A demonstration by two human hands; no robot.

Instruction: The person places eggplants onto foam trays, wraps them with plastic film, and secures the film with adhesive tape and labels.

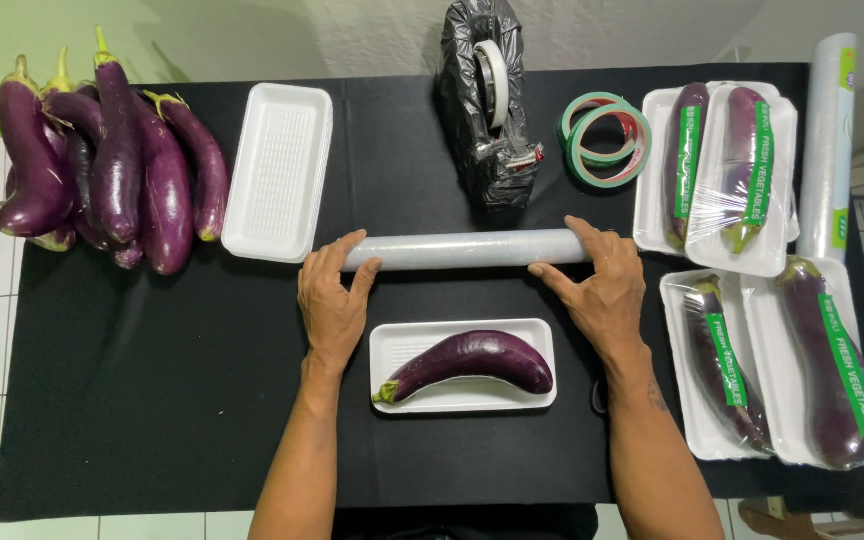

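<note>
A roll of clear cling film (467, 249) lies crosswise on the black table (152, 380). My left hand (332, 305) grips its left end and my right hand (602, 285) grips its right end. Just in front of the roll, between my forearms, a purple eggplant (472, 362) lies in a white foam tray (392, 345), unwrapped.
A pile of loose eggplants (112, 160) sits at the far left beside an empty foam tray (280, 170). A tape dispenser in black plastic (487, 100) and tape rolls (604, 140) stand at the back. Several wrapped eggplant trays (752, 250) and another film roll (828, 140) fill the right side.
</note>
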